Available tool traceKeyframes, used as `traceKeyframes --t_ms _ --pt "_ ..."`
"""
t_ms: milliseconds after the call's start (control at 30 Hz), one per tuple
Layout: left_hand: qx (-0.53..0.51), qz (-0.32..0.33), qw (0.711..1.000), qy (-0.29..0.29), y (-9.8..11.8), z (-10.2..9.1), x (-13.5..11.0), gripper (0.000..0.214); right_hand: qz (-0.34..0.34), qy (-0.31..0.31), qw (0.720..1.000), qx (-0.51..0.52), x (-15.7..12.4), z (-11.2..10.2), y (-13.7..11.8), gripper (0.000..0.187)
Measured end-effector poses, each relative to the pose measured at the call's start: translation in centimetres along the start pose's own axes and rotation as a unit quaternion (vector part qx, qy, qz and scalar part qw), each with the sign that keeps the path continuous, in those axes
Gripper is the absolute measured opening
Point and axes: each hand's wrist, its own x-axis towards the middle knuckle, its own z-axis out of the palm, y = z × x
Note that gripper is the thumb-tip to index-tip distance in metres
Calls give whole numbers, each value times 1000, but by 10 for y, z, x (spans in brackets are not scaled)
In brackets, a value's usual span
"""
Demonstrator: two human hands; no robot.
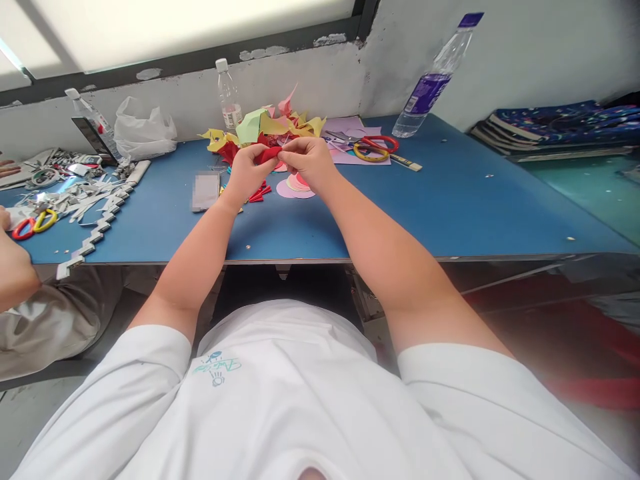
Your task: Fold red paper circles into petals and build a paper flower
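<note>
Both my hands are raised over the blue table (450, 200) and pinch one small piece of red paper (269, 155) between them. My left hand (246, 172) grips its left end with closed fingers. My right hand (310, 161) grips its right end the same way. Just below the hands lie pink paper circles (295, 188) and small red paper scraps (259, 194). Behind the hands is a heap of folded coloured paper (265, 127) in yellow, green, pink and red.
Red and yellow scissors (373, 148) lie on pink sheets at the right, near a tilted plastic bottle (435, 77). A second bottle (229, 97) stands at the wall. A phone (205, 191) lies left of my hands. Another person's arm (15, 267) works among silver paper strips (95, 200).
</note>
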Motion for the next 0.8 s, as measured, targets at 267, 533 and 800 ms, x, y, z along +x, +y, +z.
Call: traceKeyframes --t_ms 267,533,800 --pt "-5 -1 1000 -6 0 0 0 35 2 -11 1000 6 -2 -4 -6 29" --pt "-17 -8 1000 -17 2 -1 -1 39 31 -2 998 49 0 -1 0 41" --pt "-24 -6 1000 -16 9 -2 -2 39 50 -11 996 74 1 -3 5 41"
